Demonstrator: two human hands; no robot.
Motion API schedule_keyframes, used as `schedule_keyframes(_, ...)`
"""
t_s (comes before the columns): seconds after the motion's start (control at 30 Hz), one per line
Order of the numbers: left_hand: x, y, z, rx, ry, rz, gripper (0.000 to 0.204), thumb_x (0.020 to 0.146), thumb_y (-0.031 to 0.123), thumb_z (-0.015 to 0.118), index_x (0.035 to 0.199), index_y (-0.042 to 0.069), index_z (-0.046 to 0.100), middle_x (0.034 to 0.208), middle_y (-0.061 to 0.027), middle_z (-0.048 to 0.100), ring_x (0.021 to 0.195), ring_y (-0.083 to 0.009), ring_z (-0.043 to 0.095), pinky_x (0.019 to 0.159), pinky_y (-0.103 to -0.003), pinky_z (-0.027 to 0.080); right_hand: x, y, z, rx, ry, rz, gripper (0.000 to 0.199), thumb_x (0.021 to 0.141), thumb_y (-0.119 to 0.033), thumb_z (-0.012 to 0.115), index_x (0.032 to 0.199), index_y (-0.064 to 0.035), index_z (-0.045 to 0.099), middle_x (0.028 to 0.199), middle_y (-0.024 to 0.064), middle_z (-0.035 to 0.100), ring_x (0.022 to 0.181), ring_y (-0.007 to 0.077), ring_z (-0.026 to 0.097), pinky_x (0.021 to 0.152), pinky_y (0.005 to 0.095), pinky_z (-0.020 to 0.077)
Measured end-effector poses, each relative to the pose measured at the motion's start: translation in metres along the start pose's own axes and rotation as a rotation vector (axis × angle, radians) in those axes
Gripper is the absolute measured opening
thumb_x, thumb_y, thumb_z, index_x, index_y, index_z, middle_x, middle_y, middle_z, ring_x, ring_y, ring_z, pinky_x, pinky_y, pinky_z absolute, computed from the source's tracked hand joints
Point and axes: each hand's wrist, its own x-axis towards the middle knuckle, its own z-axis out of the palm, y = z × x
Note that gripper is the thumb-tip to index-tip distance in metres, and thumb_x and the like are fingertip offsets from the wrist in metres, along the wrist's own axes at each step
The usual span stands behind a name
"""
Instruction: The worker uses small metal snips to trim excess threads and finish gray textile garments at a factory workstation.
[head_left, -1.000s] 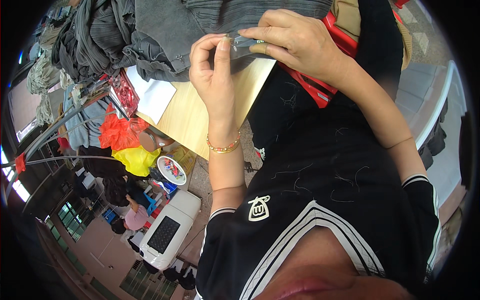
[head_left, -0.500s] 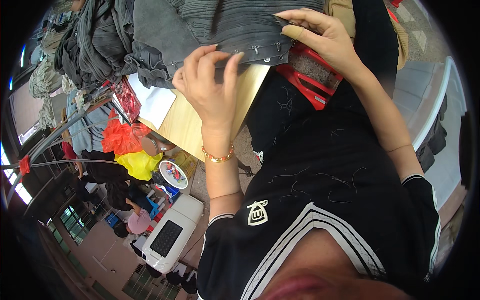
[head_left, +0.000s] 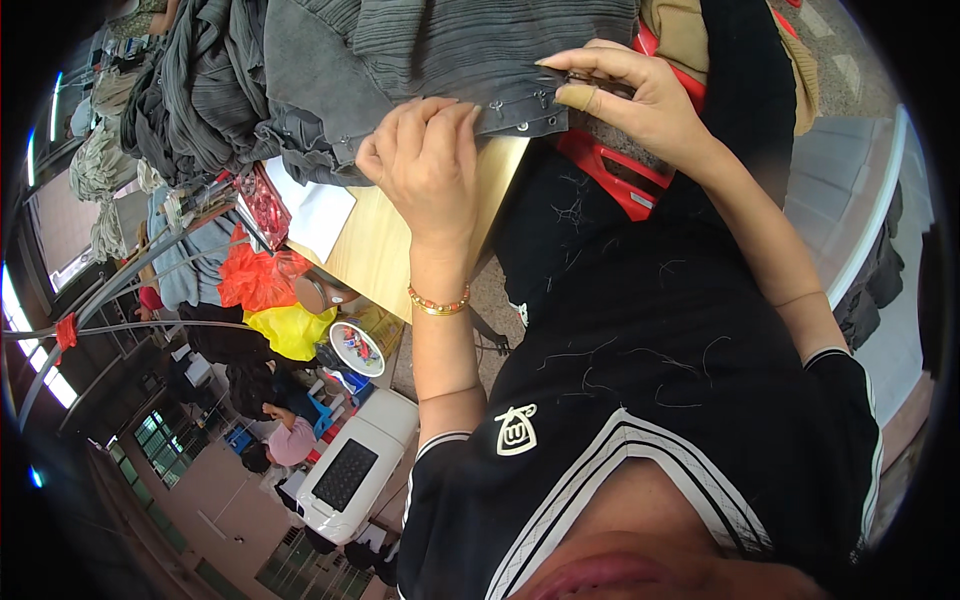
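Note:
A dark grey ribbed garment (head_left: 470,50) lies over the table in front of me. Small metal hooks (head_left: 497,108) and a ring run along its near edge. My left hand (head_left: 428,165) is closed at that edge, fingertips and thumb together on the cloth. At the right end of the edge, my right hand (head_left: 645,105) pinches a dark part of the garment between fingers and thumb. A beige cover wraps the tip of its thumb. The cloth inside both grips is partly hidden by my fingers.
Piled grey garments (head_left: 210,80) lie at the left. White paper (head_left: 310,210) and a red packet rest on the wooden table (head_left: 375,240). A red stool or basket (head_left: 625,185) is near my lap. A translucent bin (head_left: 850,210) stands right. Another person (head_left: 290,440) sits at far lower left.
My left hand has closed from spread fingers onto the garment's edge. My right hand has shifted slightly left and down, and the garment edge has moved slightly left.

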Motion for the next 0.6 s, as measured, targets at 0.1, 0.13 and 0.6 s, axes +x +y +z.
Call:
schedule_keyframes(0.1,-0.002,0.001,-0.003,-0.028,0.01,-0.005,0.012,0.081,0.013,0.076,0.09,0.012,0.068,0.097,0.0025,0.066,0.104,-0.0197,0.061,0.092,-0.037,0.034,0.0,-0.002,0.002,-0.062,-0.022,-0.026,0.03,0.091,-0.005,0.068,0.121,-0.0036,0.069,0.09,0.0004,0.058,0.08,0.0067,0.055,0.071,0.0216,0.0452)
schedule_keyframes(0.13,-0.001,0.001,-0.005,-0.044,0.022,-0.004,0.013,0.082,0.012,0.075,0.093,0.012,0.068,0.097,0.0015,0.068,0.103,-0.0194,0.062,0.092,-0.036,0.035,0.0,0.0,0.003,-0.136,-0.033,-0.107,0.031,0.091,-0.005,0.069,0.121,-0.0035,0.069,0.088,0.0006,0.057,0.078,0.0079,0.055,0.069,0.0223,0.0443)
schedule_keyframes(0.6,-0.002,0.008,0.002,0.015,0.0,-0.046,0.026,0.082,0.019,0.075,0.106,0.012,0.068,0.106,0.0009,0.064,0.103,-0.0194,0.058,0.093,-0.036,0.035,0.002,0.009,0.007,-0.572,0.037,-0.404,0.038,0.082,-0.012,0.075,0.12,-0.0098,0.07,0.091,0.0061,0.062,0.079,0.0188,0.061,0.066,0.0289,0.0493)
